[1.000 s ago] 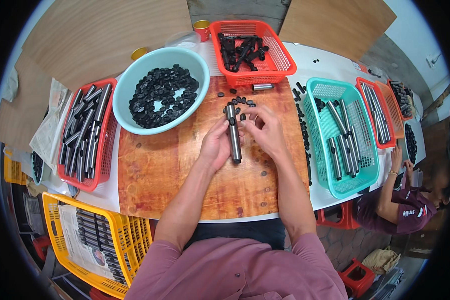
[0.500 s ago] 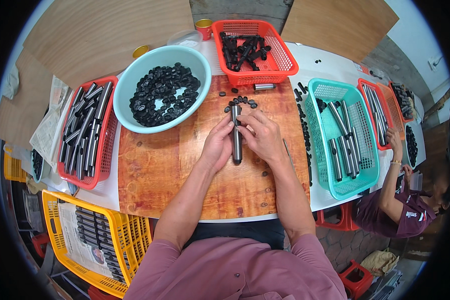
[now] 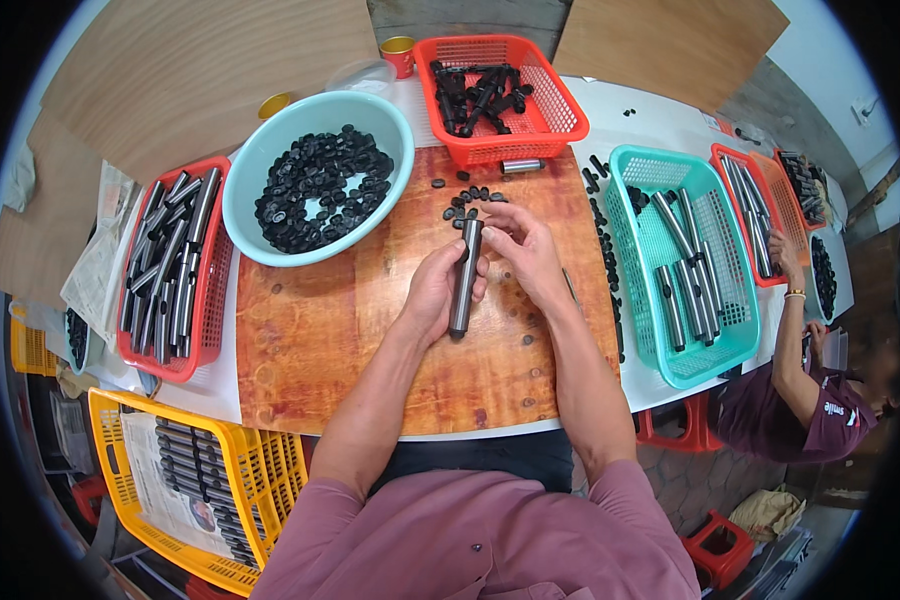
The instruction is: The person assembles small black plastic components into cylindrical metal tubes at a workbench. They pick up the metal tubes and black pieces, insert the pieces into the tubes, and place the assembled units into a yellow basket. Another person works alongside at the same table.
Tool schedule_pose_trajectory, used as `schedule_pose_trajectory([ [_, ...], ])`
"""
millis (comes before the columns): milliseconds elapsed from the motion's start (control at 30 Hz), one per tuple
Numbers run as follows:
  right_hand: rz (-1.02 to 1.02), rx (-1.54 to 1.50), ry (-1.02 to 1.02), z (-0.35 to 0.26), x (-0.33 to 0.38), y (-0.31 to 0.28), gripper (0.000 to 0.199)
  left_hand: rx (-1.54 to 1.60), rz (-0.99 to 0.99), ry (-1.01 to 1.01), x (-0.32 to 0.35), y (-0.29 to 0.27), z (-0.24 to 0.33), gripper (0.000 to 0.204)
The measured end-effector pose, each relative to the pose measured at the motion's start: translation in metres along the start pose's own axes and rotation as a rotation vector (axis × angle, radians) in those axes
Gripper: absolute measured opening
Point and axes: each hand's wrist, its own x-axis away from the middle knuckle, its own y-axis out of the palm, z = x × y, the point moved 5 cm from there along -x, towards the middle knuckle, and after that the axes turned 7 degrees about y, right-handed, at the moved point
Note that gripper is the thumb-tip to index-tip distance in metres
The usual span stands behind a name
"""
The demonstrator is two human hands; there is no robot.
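While the left hand (image 3: 436, 290) grips a tube (image 3: 464, 287) at centre frame, the right hand (image 3: 525, 258) curls near caps (image 3: 484, 194), its hold impossible to tell from here.

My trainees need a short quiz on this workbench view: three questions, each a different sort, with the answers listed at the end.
1. Multiple choice. What is the person's left hand holding?
A) a cup
B) a tube
C) a lid

2. True or false. The light blue bowl holds many small black pieces.

3. Fill in the colour. The nearest basket to the right of the wooden board is ____.

Key:
1. B
2. True
3. Green (turquoise)
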Motion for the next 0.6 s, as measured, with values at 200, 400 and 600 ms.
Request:
schedule_pose_trajectory([
  [200,-0.018,-0.105,0.271,0.0057,0.0032,0.001,0.036,-0.065,-0.022,-0.006,0.0002,0.0005,-0.0046,0.033],
  [400,-0.015,-0.18,0.142,0.0123,-0.001,-0.0038,0.037,-0.06,-0.054,-0.043,0.0009,-0.0006,-0.0013,0.033],
  [600,-0.075,-0.155,0.126,0.0102,-0.0001,-0.0001,0.04,-0.002,-0.111,-0.117,0.003,-0.0038,0.0031,0.034],
])
